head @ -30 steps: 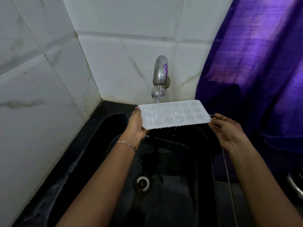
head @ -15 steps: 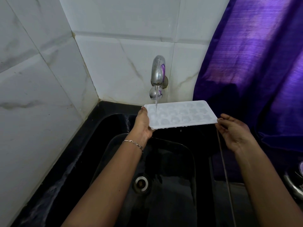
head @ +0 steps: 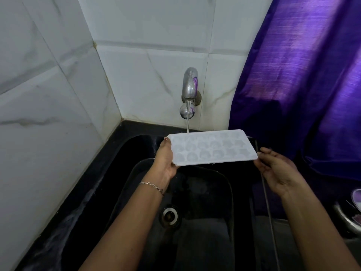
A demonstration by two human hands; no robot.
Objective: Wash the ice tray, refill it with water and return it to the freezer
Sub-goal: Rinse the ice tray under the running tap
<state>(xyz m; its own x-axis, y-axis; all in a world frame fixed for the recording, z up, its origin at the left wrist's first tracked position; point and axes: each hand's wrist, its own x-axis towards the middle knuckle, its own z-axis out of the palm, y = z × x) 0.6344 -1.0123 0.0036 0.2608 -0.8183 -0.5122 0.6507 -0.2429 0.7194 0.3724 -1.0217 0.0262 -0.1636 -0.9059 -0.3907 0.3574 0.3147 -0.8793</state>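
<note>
Gripping the left short edge of the ice tray (head: 213, 147), the left hand (head: 165, 159) holds it level at frame centre over the open basin of the black sink (head: 205, 241). Water (head: 188, 122) from the tap (head: 189, 85) strikes its far-left rim. Fingers relaxed and apart, the right hand (head: 277, 171) sits just beside the right edge.

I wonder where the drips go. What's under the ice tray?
Below the ice tray lies the black sink with its drain. The tray hides the fingers of the left hand.
</note>
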